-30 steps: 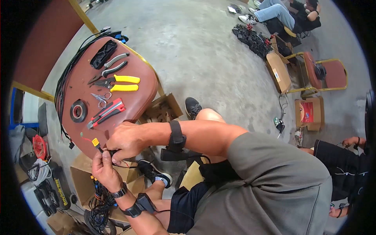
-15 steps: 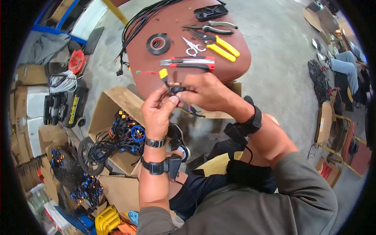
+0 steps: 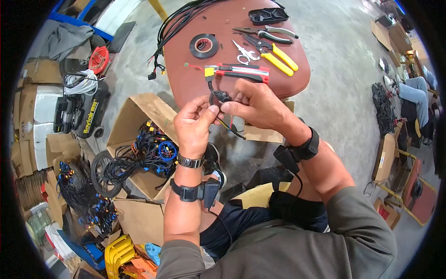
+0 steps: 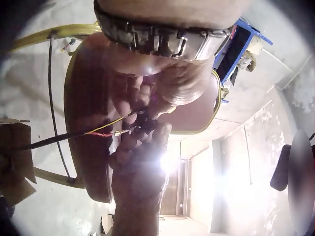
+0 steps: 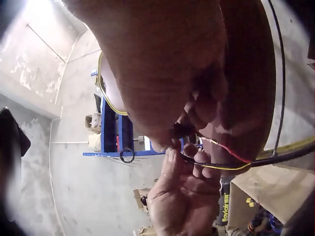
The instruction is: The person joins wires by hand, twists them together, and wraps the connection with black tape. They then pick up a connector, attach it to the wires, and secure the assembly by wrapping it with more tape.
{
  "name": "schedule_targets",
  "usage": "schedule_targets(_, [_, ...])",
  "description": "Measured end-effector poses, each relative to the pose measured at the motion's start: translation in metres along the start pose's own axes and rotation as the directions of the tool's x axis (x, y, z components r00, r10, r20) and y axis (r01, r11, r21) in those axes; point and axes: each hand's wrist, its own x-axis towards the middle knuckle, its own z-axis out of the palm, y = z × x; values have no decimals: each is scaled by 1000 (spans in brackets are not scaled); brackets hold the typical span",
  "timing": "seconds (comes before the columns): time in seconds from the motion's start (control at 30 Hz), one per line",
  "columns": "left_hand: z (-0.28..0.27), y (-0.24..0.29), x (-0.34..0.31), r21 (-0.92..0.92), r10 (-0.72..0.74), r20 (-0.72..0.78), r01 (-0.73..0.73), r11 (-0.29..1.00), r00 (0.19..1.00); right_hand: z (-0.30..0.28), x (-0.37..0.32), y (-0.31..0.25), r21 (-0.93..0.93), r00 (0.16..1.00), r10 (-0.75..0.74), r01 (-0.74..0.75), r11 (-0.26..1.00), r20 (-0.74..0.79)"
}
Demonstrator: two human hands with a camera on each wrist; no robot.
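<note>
My left hand [image 3: 195,121] pinches a thin black cable between thumb and fingers. This cable carries a yellow connector [image 3: 209,72] at its upper end, with a thin red wire beside it. Close by, my right hand [image 3: 258,106] holds a dark lump [image 3: 223,96] on the cable with curled fingers. Below the fingertips, a red wire [image 5: 230,151] and a yellow wire [image 5: 231,167] leave a thicker black cable [image 4: 44,141]. The red wire has a bare, shiny stretch near the right fingers. Fingers hide part of the join.
On the brown chair seat [image 3: 186,88] lie black tape [image 3: 204,45], scissors [image 3: 245,52], a red utility knife [image 3: 239,72], yellow-handled strippers [image 3: 278,60], pliers [image 3: 269,33] and a black tray [image 3: 268,16]. A cardboard box [image 3: 139,104] of tangled cables stands below left.
The head view has swung, shifting the chair and tools rightward. Both hands stay together at the cable; the right fingers have opened slightly around the dark lump, which now shows more.
</note>
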Motion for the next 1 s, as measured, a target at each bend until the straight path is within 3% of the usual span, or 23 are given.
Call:
schedule_targets(0.07, [1, 3, 0, 5, 2, -4, -2, 1000, 1000, 3, -1, 0, 117, 1000, -8, 9, 993, -11])
schedule_targets(0.17, [2, 3, -1, 3, 8, 2, -8, 1000, 1000, 8, 0, 6, 416, 996, 24, -60, 907, 92])
schedule_targets(0.27, [2, 2, -2, 4, 9, 16, -9, 1000, 1000, -2, -1, -17, 368, 973, 128, -193, 910, 194])
schedule_targets(0.37, [1, 2, -2, -3, -6, 16, 6, 1000, 1000, 6, 0, 0, 375, 983, 93, -146, 915, 157])
schedule_targets(0.47, [1, 3, -2, 6, -27, 9, 27, 1000, 1000, 2, -2, -3, 174, 991, 74, -93, 980, 114])
schedule_targets(0.67, [-1, 0, -1, 4, -43, 14, 43, 999, 999, 2, -2, -2, 57, 992, 97, -102, 993, 87])
schedule_targets(0.87, [4, 2, -1, 7, -35, -11, 36, 999, 999, 9, 0, 2, 31, 1000, -7, 7, 999, 13])
schedule_targets(1.0, [6, 2, -1, 21, -65, -34, 66, 998, 997, 9, 0, -3, 13, 1000, -1, 1, 1000, 25])
